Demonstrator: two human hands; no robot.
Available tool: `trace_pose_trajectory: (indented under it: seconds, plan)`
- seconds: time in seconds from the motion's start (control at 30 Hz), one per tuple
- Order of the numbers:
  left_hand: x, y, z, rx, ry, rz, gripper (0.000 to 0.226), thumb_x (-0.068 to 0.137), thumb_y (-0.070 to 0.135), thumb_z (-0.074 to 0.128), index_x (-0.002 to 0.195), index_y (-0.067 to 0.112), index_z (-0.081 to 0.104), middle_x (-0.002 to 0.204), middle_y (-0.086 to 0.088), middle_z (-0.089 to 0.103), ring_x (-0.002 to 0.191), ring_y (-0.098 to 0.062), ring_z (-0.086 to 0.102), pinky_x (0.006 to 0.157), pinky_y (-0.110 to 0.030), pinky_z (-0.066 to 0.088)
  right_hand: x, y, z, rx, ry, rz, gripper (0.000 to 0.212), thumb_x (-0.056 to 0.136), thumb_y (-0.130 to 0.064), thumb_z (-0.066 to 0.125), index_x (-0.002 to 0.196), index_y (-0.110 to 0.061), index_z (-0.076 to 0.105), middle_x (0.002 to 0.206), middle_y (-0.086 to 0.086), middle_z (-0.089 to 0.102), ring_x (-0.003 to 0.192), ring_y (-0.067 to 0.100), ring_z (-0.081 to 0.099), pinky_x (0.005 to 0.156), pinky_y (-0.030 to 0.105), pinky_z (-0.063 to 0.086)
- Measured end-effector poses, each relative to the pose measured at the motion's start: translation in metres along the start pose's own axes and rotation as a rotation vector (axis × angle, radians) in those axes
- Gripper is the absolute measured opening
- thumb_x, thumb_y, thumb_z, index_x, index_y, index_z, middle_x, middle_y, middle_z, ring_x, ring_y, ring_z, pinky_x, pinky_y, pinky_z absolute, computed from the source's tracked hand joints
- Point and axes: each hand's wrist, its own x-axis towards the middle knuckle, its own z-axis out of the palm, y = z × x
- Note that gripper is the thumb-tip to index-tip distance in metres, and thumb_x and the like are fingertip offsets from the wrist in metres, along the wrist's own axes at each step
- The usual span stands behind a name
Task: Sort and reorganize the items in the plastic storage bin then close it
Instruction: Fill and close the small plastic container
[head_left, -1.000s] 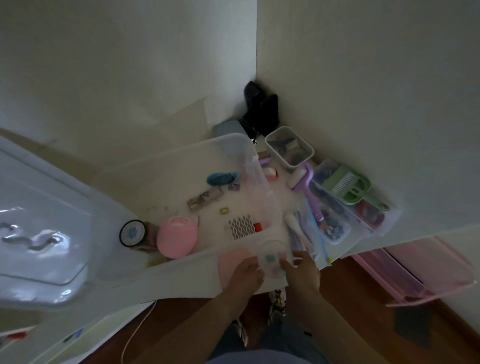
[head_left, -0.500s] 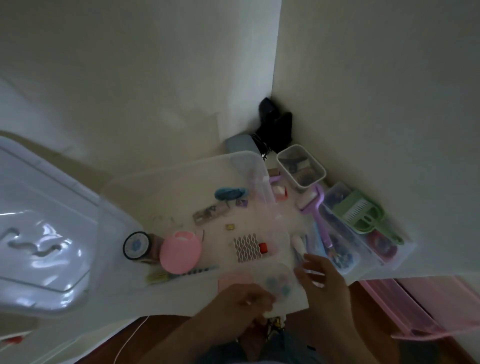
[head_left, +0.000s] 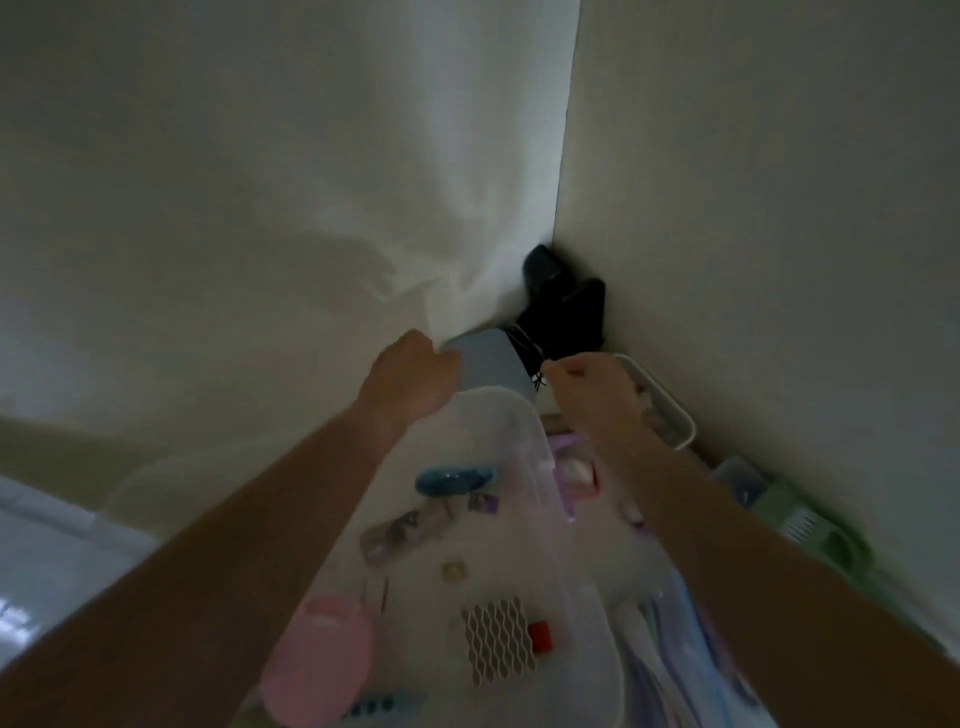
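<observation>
In the head view, we reach both arms past the clear plastic storage bin that fills the lower middle of the frame. Our left hand curls at a grey-blue object beyond the bin's far rim; whether it grips it, we cannot tell. Our right hand is curled, holding nothing we can see. We judge the bin light, thin-walled and flexible, best lifted by its rim. A white tray and black object crowd the corner
</observation>
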Motion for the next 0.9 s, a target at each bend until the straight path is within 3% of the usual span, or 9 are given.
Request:
trace_pose_trajectory:
  seconds: [0.13, 0.23, 0.3, 0.37, 0.43, 0.6, 0.73, 0.8, 0.9]
  plan:
    - [0.061, 0.016, 0.013, 0.052, -0.241, -0.087, 0.037, 0.106, 0.018, 0.041, 0.131, -0.006, 0.052, 0.091, -0.008, 0.053, 0.094, -0.024, 0.052, 0.073, -0.028, 0.038, 0.071, 0.015, 0.044, -0.187, -0.165, 0.076, 0.031, 0.094, -0.027, 0.051, 0.097, 0.002, 0.061, 0.095, 0.019, 0.064, 0.101, 0.034, 0.063, 0.071, 0.028, 0.037]
    - [0.089, 0.014, 0.030, 0.042, -0.390, -0.244, 0.031, 0.107, 0.025, 0.041, 0.120, 0.001, 0.055, 0.126, -0.019, 0.059, 0.111, -0.029, 0.059, 0.090, -0.035, 0.048, 0.096, 0.023, 0.069, -0.286, -0.208, 0.113, 0.034, 0.096, -0.025, 0.052, 0.114, 0.003, 0.058, 0.117, 0.020, 0.063, 0.112, 0.035, 0.059, 0.075, 0.029, 0.039]
    - [0.102, 0.010, 0.041, -0.005, -0.441, -0.308, 0.044, 0.103, 0.036, 0.046, 0.133, 0.003, 0.048, 0.128, -0.022, 0.056, 0.102, -0.037, 0.062, 0.089, -0.039, 0.049, 0.106, 0.027, 0.082, -0.329, -0.223, 0.146, 0.034, 0.095, -0.024, 0.055, 0.117, 0.001, 0.057, 0.123, 0.020, 0.061, 0.113, 0.035, 0.059, 0.075, 0.030, 0.040]
    - [0.112, 0.010, 0.047, -0.069, -0.441, -0.348, 0.055, 0.101, 0.041, 0.048, 0.140, 0.002, 0.044, 0.117, -0.020, 0.056, 0.085, -0.034, 0.061, 0.077, -0.037, 0.047, 0.112, 0.031, 0.089, -0.327, -0.219, 0.158, 0.030, 0.093, -0.022, 0.058, 0.115, -0.001, 0.057, 0.120, 0.017, 0.062, 0.111, 0.034, 0.059, 0.073, 0.029, 0.041]
    - [0.113, 0.012, 0.046, -0.166, -0.397, -0.349, 0.047, 0.101, 0.037, 0.047, 0.136, 0.006, 0.048, 0.106, -0.017, 0.061, 0.084, -0.032, 0.064, 0.070, -0.032, 0.045, 0.114, 0.031, 0.090, -0.217, -0.197, 0.182, 0.026, 0.091, -0.015, 0.058, 0.113, 0.000, 0.058, 0.112, 0.015, 0.062, 0.107, 0.034, 0.061, 0.076, 0.029, 0.048]
    - [0.099, 0.002, 0.038, -0.440, -0.336, -0.422, 0.038, 0.098, 0.026, 0.049, 0.132, 0.008, 0.050, 0.108, -0.015, 0.061, 0.094, -0.033, 0.066, 0.077, -0.035, 0.051, 0.115, 0.026, 0.076, 0.252, -0.185, 0.272, 0.032, 0.080, -0.004, 0.068, 0.110, 0.000, 0.059, 0.105, 0.019, 0.062, 0.089, 0.033, 0.065, 0.054, 0.033, 0.057]
    - [0.094, 0.004, 0.040, -0.521, -0.209, -0.441, 0.046, 0.102, 0.018, 0.049, 0.146, 0.007, 0.041, 0.149, -0.012, 0.043, 0.133, -0.034, 0.045, 0.099, -0.045, 0.047, 0.114, 0.032, 0.085, 0.198, -0.214, 0.270, 0.046, 0.071, -0.018, 0.070, 0.114, -0.003, 0.062, 0.111, 0.016, 0.064, 0.102, 0.036, 0.065, 0.082, 0.048, 0.059]
    - [0.095, 0.002, 0.047, -0.475, -0.191, -0.430, 0.047, 0.105, 0.011, 0.044, 0.150, 0.003, 0.034, 0.155, -0.011, 0.035, 0.142, -0.030, 0.035, 0.114, -0.041, 0.034, 0.118, 0.044, 0.097, 0.135, -0.246, 0.266, 0.048, 0.068, -0.025, 0.069, 0.112, -0.005, 0.065, 0.110, 0.014, 0.066, 0.100, 0.035, 0.066, 0.083, 0.048, 0.059]
    - [0.102, -0.010, 0.049, -0.310, -0.215, -0.433, 0.048, 0.104, 0.005, 0.042, 0.148, -0.009, 0.030, 0.153, -0.018, 0.036, 0.139, -0.035, 0.037, 0.116, -0.042, 0.028, 0.121, 0.054, 0.113, 0.112, -0.297, 0.252, 0.051, 0.070, -0.023, 0.065, 0.117, -0.003, 0.062, 0.115, 0.016, 0.065, 0.102, 0.034, 0.065, 0.088, 0.047, 0.057]
